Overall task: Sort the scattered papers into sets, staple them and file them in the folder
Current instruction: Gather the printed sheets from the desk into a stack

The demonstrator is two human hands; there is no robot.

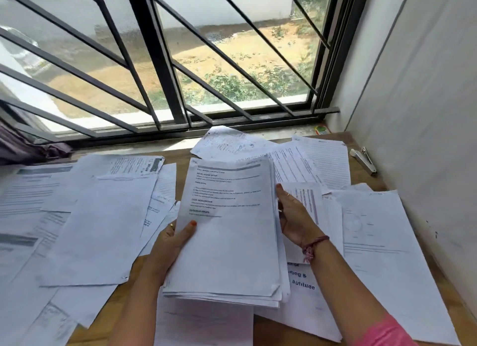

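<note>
Item: stack of papers, sitting at the centre of the view, raised slightly above the surface. Its top sheet is showing printed headings and short lines of text, too blurred to read in full.

Left hand: coming in from 7 o'clock and grasping the stack's left edge, thumb lying on the top sheet, fingers going underneath; a ring is showing on one finger. The grip is closed on the stack.

Right hand: coming in from 5 o'clock, fingers extended and resting against the stack's right edge, palm facing the sheets. The grip is released, touching only. A thread bracelet is circling the wrist, and a pink sleeve is showing at the lower edge.

Scattered papers: lying loose and overlapping across the surface from 9 o'clock round to 3 o'clock, some face up, some blank side up.

Stapler: silver, lying on the bare surface at 2 o'clock, well apart from the stack, near the wall.

Window: at 12 o'clock, dark slanted bars crossing it.

Small green and red packet: sitting on the sill at 1 o'clock.

Purple cloth: bunching at 10 o'clock.
</note>
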